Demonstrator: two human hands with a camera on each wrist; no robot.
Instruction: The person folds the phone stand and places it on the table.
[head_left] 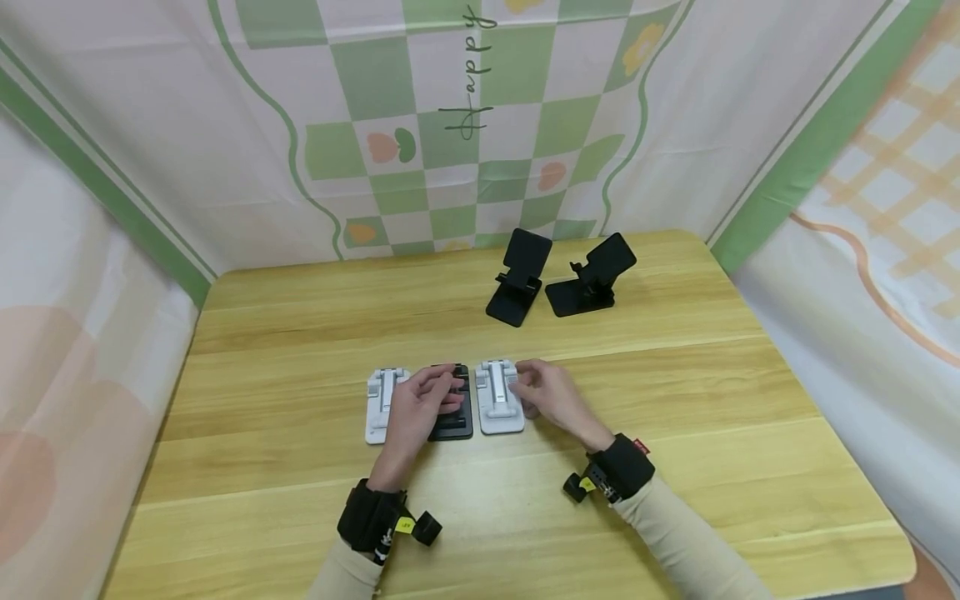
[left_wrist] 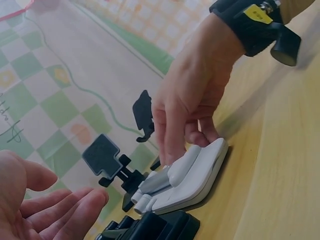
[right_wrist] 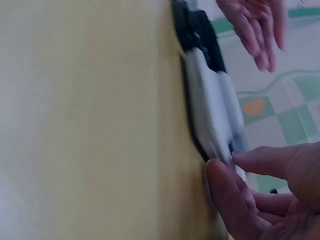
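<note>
Three folded phone stands lie flat side by side on the table. On the right is a white phone stand (head_left: 499, 398); my right hand (head_left: 557, 398) pinches its right edge between thumb and fingers. The folded black phone stand (head_left: 452, 425) sits in the middle, with my left hand (head_left: 420, 408) held over it, fingers loosely extended and holding nothing. Partly covered by that hand is another white phone stand (head_left: 378, 408) at the left. In the left wrist view the right-hand white stand (left_wrist: 190, 180) shows its hinged arm folded down.
Two unfolded black phone stands, one (head_left: 521, 275) at the back middle and another (head_left: 592, 279) to its right, stand upright near the rear edge of the wooden table (head_left: 285, 467). A patterned cloth (head_left: 375, 83) hangs behind the table.
</note>
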